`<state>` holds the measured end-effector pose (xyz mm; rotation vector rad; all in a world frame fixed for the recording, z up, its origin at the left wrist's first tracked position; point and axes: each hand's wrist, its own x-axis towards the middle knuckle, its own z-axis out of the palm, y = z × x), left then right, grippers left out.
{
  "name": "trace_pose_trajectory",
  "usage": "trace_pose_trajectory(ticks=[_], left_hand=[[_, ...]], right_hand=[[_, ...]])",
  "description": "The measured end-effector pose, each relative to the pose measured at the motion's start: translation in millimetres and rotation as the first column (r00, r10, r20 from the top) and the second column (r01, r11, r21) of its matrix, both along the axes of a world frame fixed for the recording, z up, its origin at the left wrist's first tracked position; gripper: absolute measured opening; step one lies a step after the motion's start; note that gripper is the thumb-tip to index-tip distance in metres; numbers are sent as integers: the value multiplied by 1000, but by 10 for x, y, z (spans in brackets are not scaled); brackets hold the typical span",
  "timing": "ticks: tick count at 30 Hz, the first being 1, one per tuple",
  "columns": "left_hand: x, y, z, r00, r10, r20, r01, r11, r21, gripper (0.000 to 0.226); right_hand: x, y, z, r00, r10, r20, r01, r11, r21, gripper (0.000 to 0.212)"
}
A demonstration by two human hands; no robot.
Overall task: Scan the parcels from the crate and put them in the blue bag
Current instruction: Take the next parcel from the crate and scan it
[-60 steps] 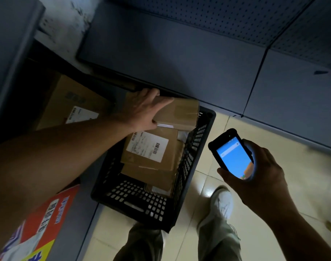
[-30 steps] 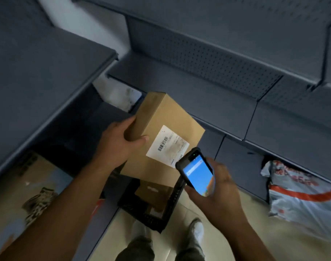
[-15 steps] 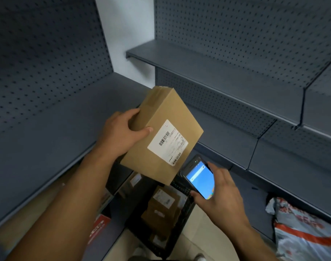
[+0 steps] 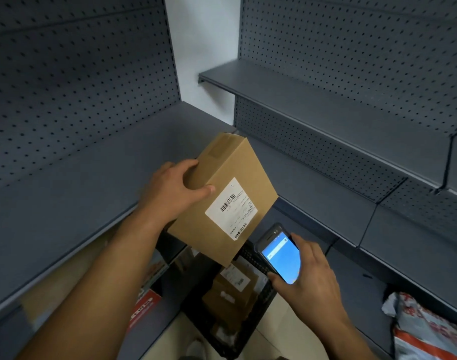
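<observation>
Parcel [image 4: 237, 170]: a brown cardboard box with a taped seam, held tilted in the air above the far end of the black crate [image 4: 264, 302] and just off the front edge of the left shelf [image 4: 92, 193]. Its white shipping label [image 4: 231, 207], which carries barcodes, faces the camera. The left hand [image 4: 171, 189] grips the box's near end, with the thumb on the labelled face beside the label and the fingers curled over the adjoining side. The right hand [image 4: 312, 279] is wrapped round a handheld scanner [image 4: 279, 258] with a lit blue screen, just beside the box's lower corner and apart from it. More labelled parcels [image 4: 231, 292] lie in the crate. Whether the grey-and-red plastic sack [image 4: 427, 331] at lower right is the blue bag cannot be told. The one-handed hold suggests a light, stiff box. Smooth card may slip, so grip opposite faces at one end, leaving the label uncovered.
</observation>
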<state>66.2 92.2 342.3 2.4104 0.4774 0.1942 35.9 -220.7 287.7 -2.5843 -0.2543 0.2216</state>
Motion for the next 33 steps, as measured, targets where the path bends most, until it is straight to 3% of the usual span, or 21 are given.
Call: trace_pose_trajectory(ticks=[5, 12, 16, 19, 23, 30, 33], left_hand=[[-311, -147, -43, 987, 161, 11, -159, 982, -106, 85], [-1067, -667, -173, 900, 434, 34, -406, 865, -293, 55], [-1550, -944, -206, 831, 556, 18, -518, 786, -336, 83], [-2016, -1026, -184, 761, 649, -2, -610, 715, -340, 86], [-2745, -1055, -148, 653, 757, 14, -705, 615, -354, 68], [-4274, -1060, -116, 428, 903, 27, -745, 370, -555, 80], [-5113, -1090, -51, 313, 949, 23, -777, 270, -569, 86]], right_hand=[[158, -168, 34, 991, 131, -14, -129, 987, 94, 96], [261, -532, 13, 951, 308, -10, -294, 918, 267, 94], [229, -579, 68, 913, 408, -7, -382, 861, 337, 92], [115, -461, 168, 868, 496, 12, -469, 813, 344, 91], [-253, -199, 254, 793, 606, 56, -580, 725, 371, 85], [-1291, 374, 275, 656, 751, 76, -718, 589, 371, 90], [-1909, 678, 333, 584, 806, 96, -777, 521, 354, 91]])
